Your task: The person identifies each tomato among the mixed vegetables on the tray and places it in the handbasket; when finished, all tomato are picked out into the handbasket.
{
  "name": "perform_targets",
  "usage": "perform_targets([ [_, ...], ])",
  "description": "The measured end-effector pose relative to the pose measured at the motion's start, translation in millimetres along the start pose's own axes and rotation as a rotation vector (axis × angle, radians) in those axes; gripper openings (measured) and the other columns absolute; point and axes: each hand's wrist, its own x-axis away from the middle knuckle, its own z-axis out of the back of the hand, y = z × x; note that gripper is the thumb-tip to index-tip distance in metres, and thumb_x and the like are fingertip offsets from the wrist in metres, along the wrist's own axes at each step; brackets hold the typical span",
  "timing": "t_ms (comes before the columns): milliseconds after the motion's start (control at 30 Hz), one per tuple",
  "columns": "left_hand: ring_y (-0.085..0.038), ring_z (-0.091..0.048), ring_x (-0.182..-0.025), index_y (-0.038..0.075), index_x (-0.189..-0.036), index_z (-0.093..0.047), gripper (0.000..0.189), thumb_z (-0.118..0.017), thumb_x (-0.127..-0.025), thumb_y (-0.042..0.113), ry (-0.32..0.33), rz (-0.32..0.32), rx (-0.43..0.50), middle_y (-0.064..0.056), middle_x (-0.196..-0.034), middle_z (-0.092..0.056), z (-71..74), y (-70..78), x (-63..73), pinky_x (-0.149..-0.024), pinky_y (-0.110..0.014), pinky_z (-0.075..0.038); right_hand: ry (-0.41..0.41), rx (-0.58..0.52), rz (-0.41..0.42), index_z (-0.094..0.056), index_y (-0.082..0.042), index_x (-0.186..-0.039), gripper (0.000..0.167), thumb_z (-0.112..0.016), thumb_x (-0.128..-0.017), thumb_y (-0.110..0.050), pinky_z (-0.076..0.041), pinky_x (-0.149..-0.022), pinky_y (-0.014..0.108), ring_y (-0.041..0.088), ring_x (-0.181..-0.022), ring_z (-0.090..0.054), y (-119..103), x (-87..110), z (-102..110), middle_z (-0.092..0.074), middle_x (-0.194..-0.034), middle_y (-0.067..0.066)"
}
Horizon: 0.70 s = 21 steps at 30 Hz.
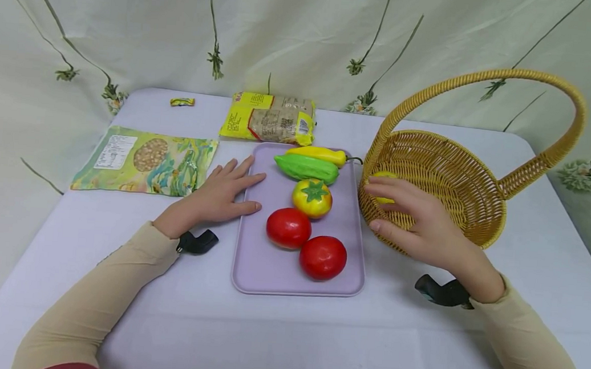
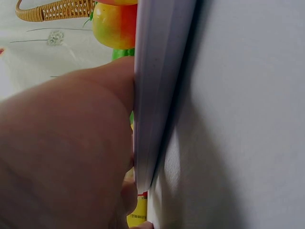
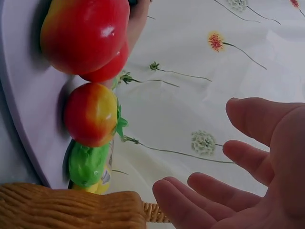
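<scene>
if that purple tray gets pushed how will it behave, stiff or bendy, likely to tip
The tray looks stiff, judging by its straight edges. Lying flat on the table, it would probably slide rather than tip. The rounded red fruit nearest the person might roll.

Lying on the white-covered counter (image 1: 284, 344) are a green printed packet (image 1: 145, 162), a yellow-ended bag (image 1: 270, 119) and a small yellow wrapped piece (image 1: 182, 102), with floral cloth (image 1: 295, 36) hanging behind.
</scene>
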Motion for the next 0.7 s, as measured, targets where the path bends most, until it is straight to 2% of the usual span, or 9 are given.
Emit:
perform_targets([
  [267, -0.053, -0.004, -0.156, 0.017, -0.158, -0.039, 0.07, -0.061, -0.097, 0.042, -0.001, 0.003, 0.001, -0.017, -0.173, -0.008, -0.1, 0.4, -0.3, -0.124, -0.071, -0.002, -0.117, -0.01, 0.001, -0.062, -0.006, -0.138, 0.054, -0.079, -0.086, -0.01, -0.061, -0.092, 0.041, 0.03, -0.132, -0.059, -2, -0.5, -17, -0.056, -0.148, 0.015],
  [400, -0.053, -0.004, -0.156, 0.017, -0.158, -0.039, 0.07, -0.061, -0.097, 0.043, -0.001, 0.004, 0.003, -0.017, -0.173, -0.008, 0.4, 1.1, -0.5, -0.124, -0.071, -0.002, -0.171, -0.03, 0.0, -0.06, -0.008, -0.139, 0.055, -0.078, -0.088, -0.014, -0.061, -0.093, 0.04, 0.03, -0.13, -0.061, -1, -1.2, -25, -0.055, -0.15, 0.016],
  [700, -0.053, -0.004, -0.156, 0.018, -0.158, -0.039, 0.07, -0.061, -0.097, 0.043, 0.002, 0.003, 0.0, -0.017, -0.173, -0.009, -0.3, 0.1, -0.4, -0.124, -0.071, -0.002, -0.289, -0.114, -0.083, -0.058, -0.011, -0.144, 0.056, -0.076, -0.092, -0.02, -0.06, -0.095, 0.04, 0.028, -0.135, -0.056, -3, -2.0, -42, -0.052, -0.152, 0.013],
])
